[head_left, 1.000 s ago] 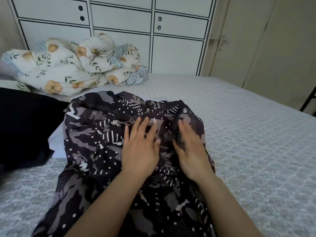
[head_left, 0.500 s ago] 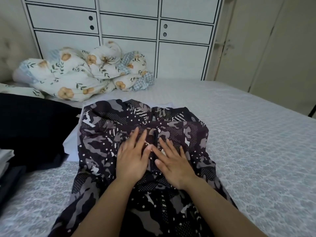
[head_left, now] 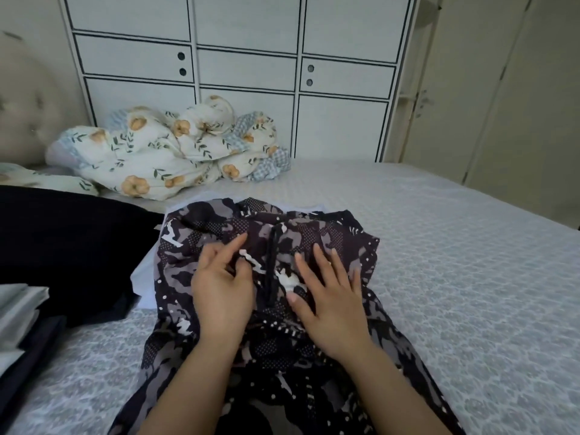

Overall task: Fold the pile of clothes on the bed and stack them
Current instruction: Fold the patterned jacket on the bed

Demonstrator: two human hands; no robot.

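Note:
A dark camouflage-patterned garment (head_left: 317, 237) with white dots lies spread on the bed in front of me, its waist end far from me. A dark drawstring (head_left: 271, 262) runs down its middle. My left hand (head_left: 222, 293) rests on the cloth left of the string, index finger straight, the other fingers a little bent. My right hand (head_left: 332, 299) lies flat on the cloth right of the string, fingers spread. Neither hand grips anything. A white garment (head_left: 144, 277) lies under the patterned one, showing at its left edge.
A large black garment (head_left: 69, 246) lies on the left. A stack of folded clothes (head_left: 18, 312) sits at the lower left edge. A crumpled floral quilt (head_left: 163, 158) is heaped by the headboard. The grey patterned bedsheet (head_left: 470, 277) stretches to the right; white cabinets (head_left: 244, 70) stand behind.
Both hands slid apart from the middle of the garment, now one on each side of the drawstring. The cloth lies flatter. My view shifted slightly rightward.

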